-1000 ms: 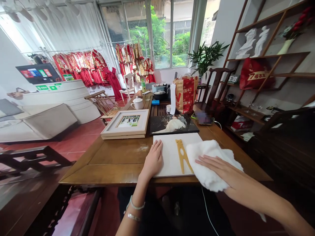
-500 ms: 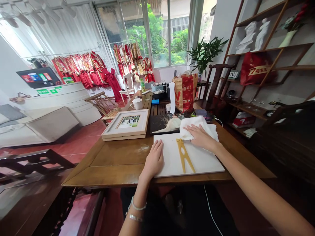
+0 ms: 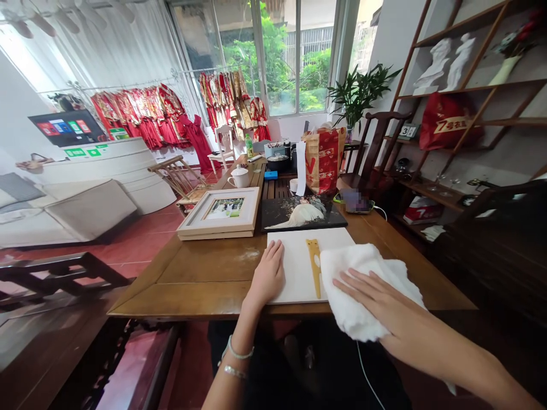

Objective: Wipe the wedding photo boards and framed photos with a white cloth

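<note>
A flat white board (image 3: 294, 267) lies at the table's near edge. My left hand (image 3: 268, 273) rests flat on its left side, fingers stretched out and holding nothing. On the board lies a flat yellow piece (image 3: 314, 265) with a small eared top and an oval hole; its right part is now under the cloth. My right hand (image 3: 371, 296) lies with fingers extended on a white cloth (image 3: 348, 267), pressing it from above. The cloth covers the board's right part and hangs over the near edge.
Behind the board lies a dark picture panel (image 3: 305, 212) showing a white dress. Picture frames (image 3: 188, 228) are stacked to the left. A phone (image 3: 356, 202) with a cable sits at the right. Farther back stand a lidded white cup (image 3: 240, 177) and a paper bag (image 3: 325, 162).
My right hand has drawn the cloth toward me and to the right, off the dark panel and over part of the yellow piece. My left hand has stayed in place.
</note>
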`<act>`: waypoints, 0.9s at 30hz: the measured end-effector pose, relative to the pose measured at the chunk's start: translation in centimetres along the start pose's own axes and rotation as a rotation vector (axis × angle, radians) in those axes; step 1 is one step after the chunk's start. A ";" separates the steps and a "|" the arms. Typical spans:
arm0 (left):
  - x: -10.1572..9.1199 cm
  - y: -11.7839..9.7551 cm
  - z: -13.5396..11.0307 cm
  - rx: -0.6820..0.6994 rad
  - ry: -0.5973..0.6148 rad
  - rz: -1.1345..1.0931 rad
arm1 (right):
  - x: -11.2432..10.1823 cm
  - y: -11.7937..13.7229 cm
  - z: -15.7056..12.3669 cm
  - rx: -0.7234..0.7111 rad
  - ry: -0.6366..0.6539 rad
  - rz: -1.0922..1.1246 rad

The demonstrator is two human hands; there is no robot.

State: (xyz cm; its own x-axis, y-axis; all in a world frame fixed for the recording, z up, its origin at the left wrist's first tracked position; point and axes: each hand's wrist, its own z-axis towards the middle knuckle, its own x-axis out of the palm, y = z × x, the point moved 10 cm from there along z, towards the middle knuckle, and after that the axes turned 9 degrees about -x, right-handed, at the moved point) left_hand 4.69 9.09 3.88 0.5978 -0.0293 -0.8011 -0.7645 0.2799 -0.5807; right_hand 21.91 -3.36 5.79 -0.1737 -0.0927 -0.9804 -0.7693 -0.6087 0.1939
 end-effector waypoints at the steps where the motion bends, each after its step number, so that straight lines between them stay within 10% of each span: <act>1: 0.0 0.0 0.0 0.001 0.000 -0.004 | -0.2 -0.4 0.0 0.003 0.001 0.020; 9: 0.2 0.3 0.0 0.018 0.001 0.013 | -1.7 -8.0 8.0 0.219 -0.084 -0.069; 15: 0.3 0.4 0.1 0.029 -0.009 0.033 | -1.6 -6.2 12.0 0.195 -0.099 -0.077; 27: 0.1 0.3 0.1 0.045 -0.032 -0.014 | -0.3 3.8 1.8 -0.172 0.015 0.207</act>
State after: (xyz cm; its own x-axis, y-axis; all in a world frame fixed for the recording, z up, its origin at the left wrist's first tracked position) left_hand 4.52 9.26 3.60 0.6163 -0.0032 -0.7875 -0.7448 0.3223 -0.5842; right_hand 17.97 -4.24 6.87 -0.3060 -0.2404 -0.9212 -0.6024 -0.7004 0.3829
